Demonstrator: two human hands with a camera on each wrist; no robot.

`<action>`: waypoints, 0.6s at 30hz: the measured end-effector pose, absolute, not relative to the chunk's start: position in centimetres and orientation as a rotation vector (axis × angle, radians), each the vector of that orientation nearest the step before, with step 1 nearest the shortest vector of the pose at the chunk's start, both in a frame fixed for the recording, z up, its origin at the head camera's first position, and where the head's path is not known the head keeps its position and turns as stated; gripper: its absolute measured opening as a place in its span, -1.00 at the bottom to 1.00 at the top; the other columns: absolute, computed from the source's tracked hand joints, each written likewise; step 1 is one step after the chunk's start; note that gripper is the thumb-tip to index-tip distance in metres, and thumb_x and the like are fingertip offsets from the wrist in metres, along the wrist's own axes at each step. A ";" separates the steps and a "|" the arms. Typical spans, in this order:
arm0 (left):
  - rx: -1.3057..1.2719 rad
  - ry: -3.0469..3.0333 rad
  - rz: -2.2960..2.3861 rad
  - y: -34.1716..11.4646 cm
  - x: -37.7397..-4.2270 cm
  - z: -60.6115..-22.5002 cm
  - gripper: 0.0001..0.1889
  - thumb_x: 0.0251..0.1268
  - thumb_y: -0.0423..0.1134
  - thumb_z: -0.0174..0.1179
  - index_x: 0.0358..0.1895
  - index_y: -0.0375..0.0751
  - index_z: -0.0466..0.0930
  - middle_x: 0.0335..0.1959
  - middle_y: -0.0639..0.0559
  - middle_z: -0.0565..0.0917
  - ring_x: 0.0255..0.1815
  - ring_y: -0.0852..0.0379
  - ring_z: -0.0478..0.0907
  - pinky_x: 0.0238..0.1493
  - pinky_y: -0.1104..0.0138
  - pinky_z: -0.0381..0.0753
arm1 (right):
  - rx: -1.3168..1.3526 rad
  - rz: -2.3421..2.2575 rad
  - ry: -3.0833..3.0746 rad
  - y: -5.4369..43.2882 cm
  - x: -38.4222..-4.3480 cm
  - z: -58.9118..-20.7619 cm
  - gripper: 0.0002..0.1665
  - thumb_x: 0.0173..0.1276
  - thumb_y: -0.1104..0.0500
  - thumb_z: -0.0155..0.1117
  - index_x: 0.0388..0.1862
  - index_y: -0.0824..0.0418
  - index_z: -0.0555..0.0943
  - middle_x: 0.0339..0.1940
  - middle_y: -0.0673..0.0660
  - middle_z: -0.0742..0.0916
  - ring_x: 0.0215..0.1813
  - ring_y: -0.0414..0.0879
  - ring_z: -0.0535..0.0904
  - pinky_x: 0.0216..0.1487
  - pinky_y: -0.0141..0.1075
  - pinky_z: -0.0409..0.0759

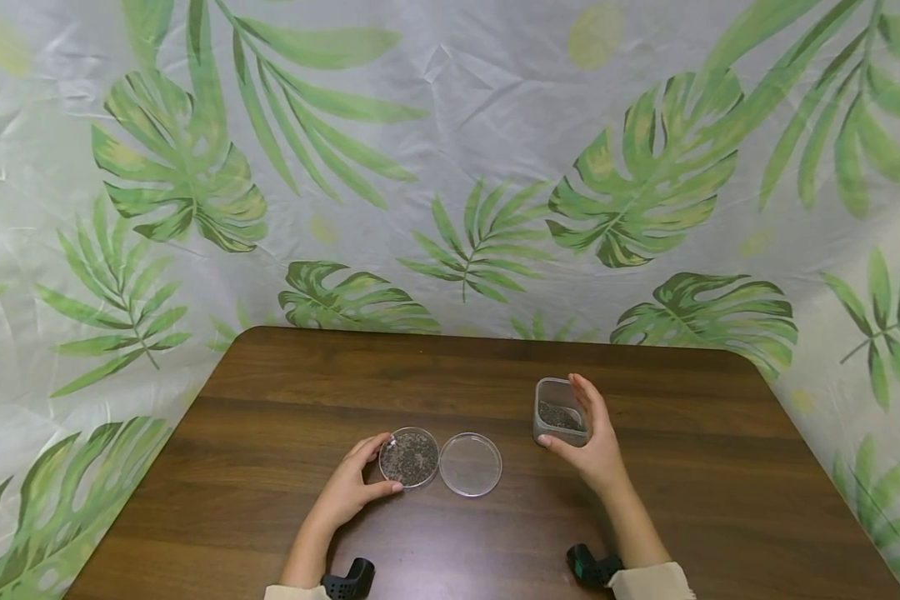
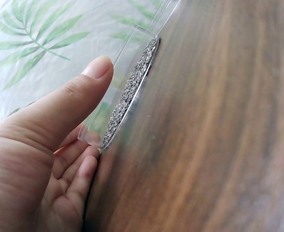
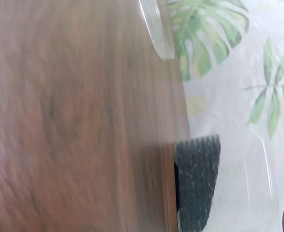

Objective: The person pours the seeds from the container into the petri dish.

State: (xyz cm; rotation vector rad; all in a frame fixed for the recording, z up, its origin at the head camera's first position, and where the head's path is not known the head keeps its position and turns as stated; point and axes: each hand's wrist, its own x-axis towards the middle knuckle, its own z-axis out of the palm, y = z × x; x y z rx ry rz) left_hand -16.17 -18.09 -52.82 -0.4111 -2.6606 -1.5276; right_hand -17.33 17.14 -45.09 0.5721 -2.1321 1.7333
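My left hand (image 1: 347,493) holds a clear petri dish (image 1: 412,429) by its sides, the thumb at the near edge and the fingers round the far left. Dark grey granules (image 1: 409,459) cover the dish's bottom; in the left wrist view they form a thin layer (image 2: 132,92) near the table. An empty clear lid or dish half (image 1: 470,465) lies right beside it. With thumb and fingers spread across its sides, my right hand (image 1: 602,454) grips a clear plastic tub (image 1: 565,437). Similar dark granules (image 1: 558,416) lie inside, heaped deeper along one side in the right wrist view.
Everything stands on a brown wood-grain table (image 1: 270,433) with rounded far corners. Behind its far edge hangs a pale cloth (image 1: 480,133) printed with green leaves. A black device (image 1: 351,579) sits at the left wrist, another (image 1: 592,567) at the right.
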 end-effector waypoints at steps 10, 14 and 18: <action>-0.420 -2.639 -1.556 -18.1 -16.1 -52.9 -0.20 -0.23 -0.15 0.45 0.21 -0.23 0.34 0.13 -0.07 0.41 0.09 -0.05 0.37 0.13 0.03 0.26 | 0.757 1.730 -2.131 15.4 -16.9 -45.8 0.09 -0.23 0.57 0.41 0.29 0.52 0.03 0.24 0.50 0.21 0.26 0.35 0.07 0.28 -0.27 0.09; -0.412 -2.649 -1.542 -18.1 -16.2 -52.9 -0.20 -0.23 -0.15 0.45 0.21 -0.24 0.34 0.13 -0.07 0.41 0.09 -0.04 0.37 0.12 0.04 0.27 | 0.778 1.716 -2.179 14.5 -16.6 -46.0 0.08 -0.23 0.52 0.45 0.29 0.50 0.07 0.25 0.40 0.27 0.27 0.29 0.11 0.27 -0.26 0.12; -0.408 -2.657 -1.537 -18.1 -16.2 -52.9 -0.20 -0.23 -0.15 0.45 0.21 -0.24 0.34 0.13 -0.08 0.41 0.09 -0.05 0.37 0.12 0.04 0.27 | 0.788 1.673 -2.229 13.8 -16.4 -46.2 0.08 -0.22 0.46 0.48 0.29 0.48 0.10 0.26 0.35 0.30 0.27 0.23 0.16 0.26 -0.30 0.15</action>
